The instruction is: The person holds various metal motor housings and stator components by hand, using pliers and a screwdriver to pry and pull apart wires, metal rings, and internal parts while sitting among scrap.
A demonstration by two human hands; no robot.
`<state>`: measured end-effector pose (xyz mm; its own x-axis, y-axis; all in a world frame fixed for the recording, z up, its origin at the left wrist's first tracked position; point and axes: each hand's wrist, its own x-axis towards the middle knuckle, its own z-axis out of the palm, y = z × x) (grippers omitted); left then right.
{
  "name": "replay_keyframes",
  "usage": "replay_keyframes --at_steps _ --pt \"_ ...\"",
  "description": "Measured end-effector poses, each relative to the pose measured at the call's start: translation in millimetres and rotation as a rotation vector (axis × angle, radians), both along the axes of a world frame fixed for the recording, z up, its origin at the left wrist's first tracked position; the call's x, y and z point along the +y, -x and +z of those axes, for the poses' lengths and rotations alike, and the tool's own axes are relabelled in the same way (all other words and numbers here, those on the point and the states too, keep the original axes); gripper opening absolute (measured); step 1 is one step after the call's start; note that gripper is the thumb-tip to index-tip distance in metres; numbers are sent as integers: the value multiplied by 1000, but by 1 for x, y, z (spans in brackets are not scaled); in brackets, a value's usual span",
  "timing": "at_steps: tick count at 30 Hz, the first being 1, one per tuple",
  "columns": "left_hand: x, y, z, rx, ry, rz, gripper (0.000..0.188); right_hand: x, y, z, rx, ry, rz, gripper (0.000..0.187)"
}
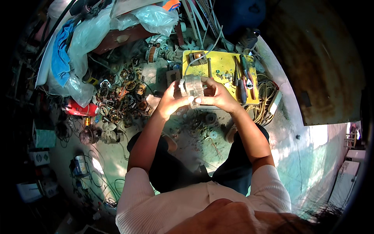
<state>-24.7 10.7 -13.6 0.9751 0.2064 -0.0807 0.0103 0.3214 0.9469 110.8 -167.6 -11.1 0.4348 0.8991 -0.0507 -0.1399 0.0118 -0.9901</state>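
Both hands are raised in front of me, over the near left edge of the yellow board. Between them is a round, ribbed housing, pale and partly see-through, perhaps of clear plastic. My left hand grips its left side, thumb across the near face. On the other side my right hand has its fingers curled round the top and its thumb low on the front. A pale cord rises behind the housing. What lies inside it is too blurred to make out.
Screwdrivers and pliers and a copper-wound coil lie on the board. To its right sits a coiled cable with a white power strip. A heap of motor windings covers the floor at left, near a fan blade and red bag.
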Motion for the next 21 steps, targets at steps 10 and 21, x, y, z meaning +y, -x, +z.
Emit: replay_keyframes --at_steps 10,21 --pt "1 1 6 3 19 13 62 3 15 17 72 -58 -92 83" --pt "2 2 7 -12 31 -12 65 -2 7 17 19 -30 -55 88"
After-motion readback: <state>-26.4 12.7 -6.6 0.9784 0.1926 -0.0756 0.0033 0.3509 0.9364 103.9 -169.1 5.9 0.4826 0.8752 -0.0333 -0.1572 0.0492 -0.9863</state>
